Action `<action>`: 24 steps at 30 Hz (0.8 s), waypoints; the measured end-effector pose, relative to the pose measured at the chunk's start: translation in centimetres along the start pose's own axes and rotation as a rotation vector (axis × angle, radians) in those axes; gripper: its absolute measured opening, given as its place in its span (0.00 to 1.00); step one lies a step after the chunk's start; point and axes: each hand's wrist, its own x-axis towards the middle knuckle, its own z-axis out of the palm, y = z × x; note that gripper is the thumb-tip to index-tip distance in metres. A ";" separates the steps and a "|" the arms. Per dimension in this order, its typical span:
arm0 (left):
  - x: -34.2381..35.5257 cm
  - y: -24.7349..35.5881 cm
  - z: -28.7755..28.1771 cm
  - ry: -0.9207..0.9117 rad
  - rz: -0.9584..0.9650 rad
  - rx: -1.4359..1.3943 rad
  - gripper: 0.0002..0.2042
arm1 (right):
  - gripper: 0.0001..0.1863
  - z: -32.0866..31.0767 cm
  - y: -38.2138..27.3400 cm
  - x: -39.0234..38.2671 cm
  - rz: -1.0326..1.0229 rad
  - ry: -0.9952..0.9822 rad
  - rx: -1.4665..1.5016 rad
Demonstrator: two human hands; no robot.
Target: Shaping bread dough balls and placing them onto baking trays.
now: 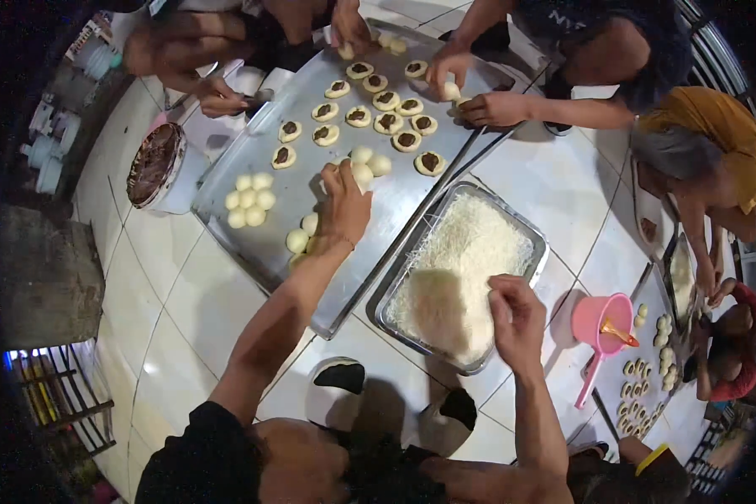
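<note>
My left hand (343, 206) is closed with its fingertips on a pale dough ball (362, 174) in a small cluster on the large metal tray (311, 290). More dough balls (296, 240) lie beside its wrist, partly hidden by it. My right hand (517, 323) hovers at the right edge of a smaller metal pan (539, 245), fingers curled against the thumb; whatever it may hold is hidden. Pale shreds, perhaps grated cheese (470, 244), fill that pan, with a shadow across them. Flattened dough rounds with dark filling (387, 123) cover the big tray's far part.
Co-workers' hands (454, 71) handle dough at the tray's far side; another hand (220, 98) holds a dark tool at left. A tub of brown filling (156, 166) stands left. A pink dipper (592, 323) with a brush is right, near another tray (647, 294) of dough pieces.
</note>
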 end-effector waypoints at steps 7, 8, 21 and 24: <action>5.3 -7.1 -0.5 0.011 -0.203 -0.251 0.18 | 0.12 -1.0 12.9 -0.7 -0.010 -0.210 -0.827; 6.4 -10.6 0.6 0.027 -0.214 -0.197 0.15 | 0.12 -0.2 12.0 -0.6 0.079 -0.157 -0.711; 9.0 -2.4 -1.2 0.342 -0.333 -1.754 0.09 | 0.17 -0.9 11.0 -0.6 -0.259 -0.072 -0.699; 6.1 0.6 -5.2 0.121 -0.305 -1.989 0.10 | 0.17 -1.5 10.2 -0.5 -0.015 -0.160 -0.679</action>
